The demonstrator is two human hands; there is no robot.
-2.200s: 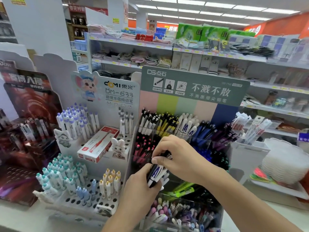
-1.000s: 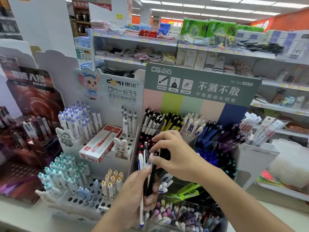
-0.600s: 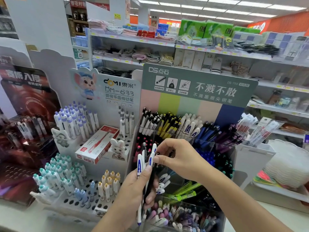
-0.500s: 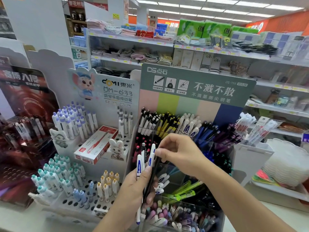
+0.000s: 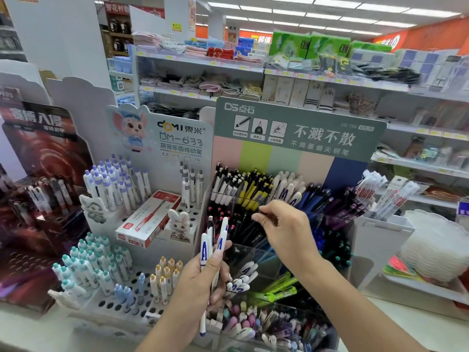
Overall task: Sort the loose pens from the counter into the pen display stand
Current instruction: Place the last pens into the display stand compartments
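Note:
My left hand (image 5: 203,283) grips a small bunch of pens (image 5: 214,240), white ones with blue letters and a dark one, held upright in front of the pen display stand (image 5: 299,128). My right hand (image 5: 286,227) pinches a black pen (image 5: 250,224) by its top. That pen slants down over the stand's middle tier of dark pens. The stand's clear tiered compartments hold black, yellow, white and blue pens.
A white DOMI pen stand (image 5: 177,138) with a red pen box (image 5: 149,218) is at the left. A dark red display (image 5: 43,158) stands further left. A white bin of packaged pens (image 5: 385,199) and a stack of white plates (image 5: 436,247) are at the right.
My right hand has drawn a black pen out of the bunch in my left hand and moved up and right over the stand. My left hand keeps the remaining pens upright.

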